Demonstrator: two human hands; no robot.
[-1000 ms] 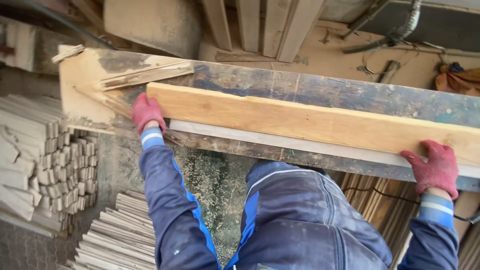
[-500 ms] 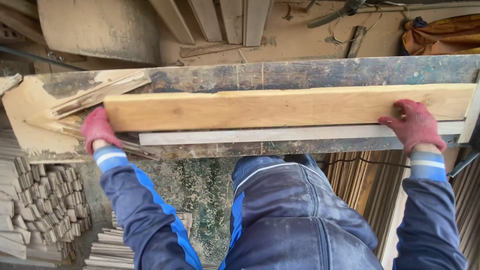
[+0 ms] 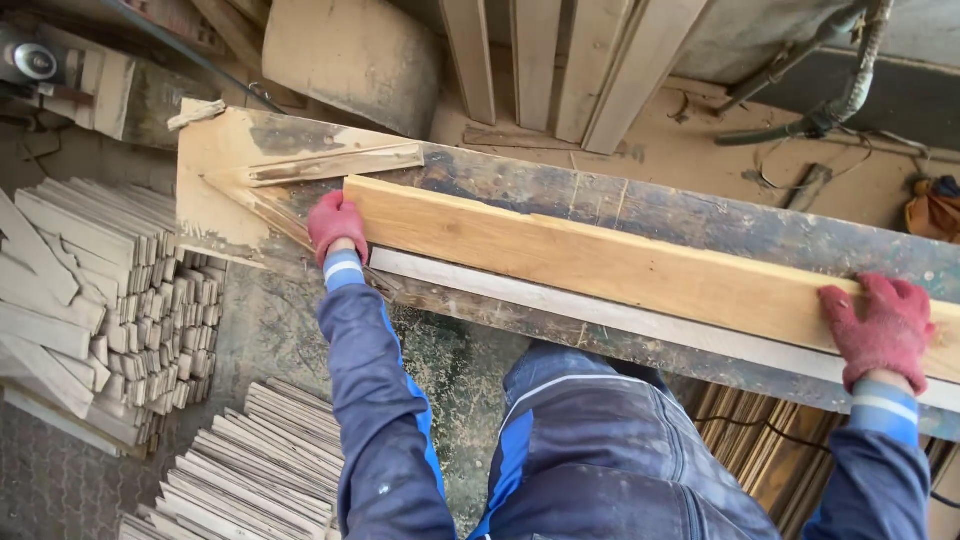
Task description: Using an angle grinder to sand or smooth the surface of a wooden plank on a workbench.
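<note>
A dusty woodworking shop, seen from above: a long, dark, paint-worn surface (image 3: 640,205) runs from ten o'clock to four o'clock across the view, its right end cut off by the frame edge. One pale plank (image 3: 620,265) lies flat along it, with a thin grey rail (image 3: 600,310) just beside its near edge. The plank's right end also runs out of view, so its full length cannot be told.

The left hand (image 3: 336,224), in a red glove, is at nine o'clock from the plank's middle, pressed against the plank's left end with the fingers curled together over the corner. The right hand (image 3: 885,328), in a matching red glove, is at four o'clock, laid flat on top of the plank with the fingers spread and bent over the far edge. Two blue sleeves lead back to the person, whose blue jacket (image 3: 610,450) hides the floor directly below the surface.

At the surface's left end a light wooden wedge guide (image 3: 300,165) points toward two o'clock. At eight o'clock two stacks of thin wood strips (image 3: 110,290) lie on the floor, too many to count; the lower stack is cut off at the bottom. At twelve o'clock four boards (image 3: 560,60) lean upright, tops out of view. A hose (image 3: 830,110) at two o'clock is partly hidden.
</note>
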